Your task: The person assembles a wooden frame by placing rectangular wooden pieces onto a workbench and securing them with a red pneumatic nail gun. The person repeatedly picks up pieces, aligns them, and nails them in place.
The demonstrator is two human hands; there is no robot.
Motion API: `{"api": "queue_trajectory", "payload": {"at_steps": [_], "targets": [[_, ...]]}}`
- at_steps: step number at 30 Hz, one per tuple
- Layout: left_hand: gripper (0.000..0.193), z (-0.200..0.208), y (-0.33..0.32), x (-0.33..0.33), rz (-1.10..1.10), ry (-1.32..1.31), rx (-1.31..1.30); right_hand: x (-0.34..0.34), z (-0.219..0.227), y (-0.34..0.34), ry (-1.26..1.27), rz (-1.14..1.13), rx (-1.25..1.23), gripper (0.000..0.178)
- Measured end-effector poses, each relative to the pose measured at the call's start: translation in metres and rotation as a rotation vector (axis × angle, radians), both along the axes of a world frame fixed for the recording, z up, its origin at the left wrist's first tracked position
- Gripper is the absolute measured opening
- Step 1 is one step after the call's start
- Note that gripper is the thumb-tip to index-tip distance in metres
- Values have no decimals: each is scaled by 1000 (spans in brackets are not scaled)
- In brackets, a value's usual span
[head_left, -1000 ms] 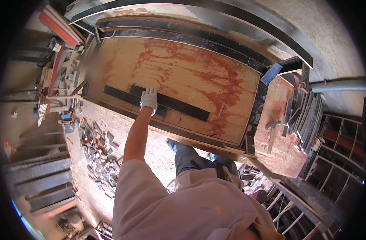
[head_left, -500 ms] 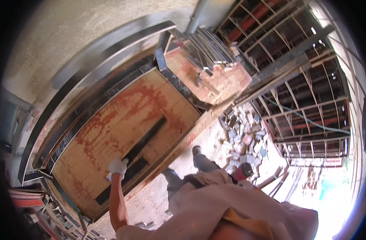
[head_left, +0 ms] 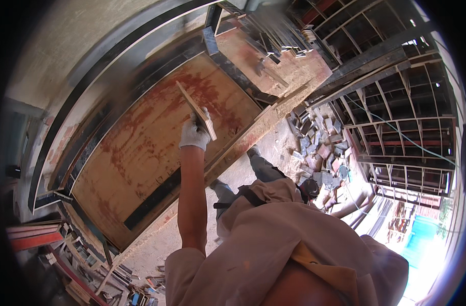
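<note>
My left hand (head_left: 194,133), in a white glove, is closed around a narrow plywood strip (head_left: 193,106). The strip is raised and tilted above a large red-stained wooden panel (head_left: 146,158), its layered edge showing. A black strip (head_left: 154,205) lies flat along the panel's near side. Dark boards (head_left: 126,97) frame the panel at the back. My right hand is not visible; on that side a dark object (head_left: 308,188), perhaps a tool, shows partly beside my shirt.
Stacked strips (head_left: 281,35) lie at the bench's far right end. A pile of cut wood blocks (head_left: 319,145) covers the floor to the right, beside a tall rack of framed panels (head_left: 396,112). Scrap wood (head_left: 80,265) lies at lower left.
My left hand has lifted the strip off the panel and moved right and away from me, turning it edge-on. The red-and-dark object at my right side has shifted and is now more hidden.
</note>
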State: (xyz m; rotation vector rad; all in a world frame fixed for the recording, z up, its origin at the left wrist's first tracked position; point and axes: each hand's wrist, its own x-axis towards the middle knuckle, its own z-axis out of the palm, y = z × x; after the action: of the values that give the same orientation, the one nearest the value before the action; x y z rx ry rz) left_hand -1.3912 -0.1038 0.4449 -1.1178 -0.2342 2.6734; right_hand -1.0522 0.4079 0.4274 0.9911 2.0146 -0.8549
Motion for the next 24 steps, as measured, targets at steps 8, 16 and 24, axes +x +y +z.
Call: {"api": "queue_trajectory", "payload": {"at_steps": [8,16,24], "targets": [[26,17,36,-19,46,113,-458,-120,-24,70,59,-65,-75,18],[53,121,234,-48,263,371,-1421,-243,-105,176,80,-141,-253,15],[63,128,358,-97,97,349,-1668,-400,-108,297,185,241,-260,5]]}}
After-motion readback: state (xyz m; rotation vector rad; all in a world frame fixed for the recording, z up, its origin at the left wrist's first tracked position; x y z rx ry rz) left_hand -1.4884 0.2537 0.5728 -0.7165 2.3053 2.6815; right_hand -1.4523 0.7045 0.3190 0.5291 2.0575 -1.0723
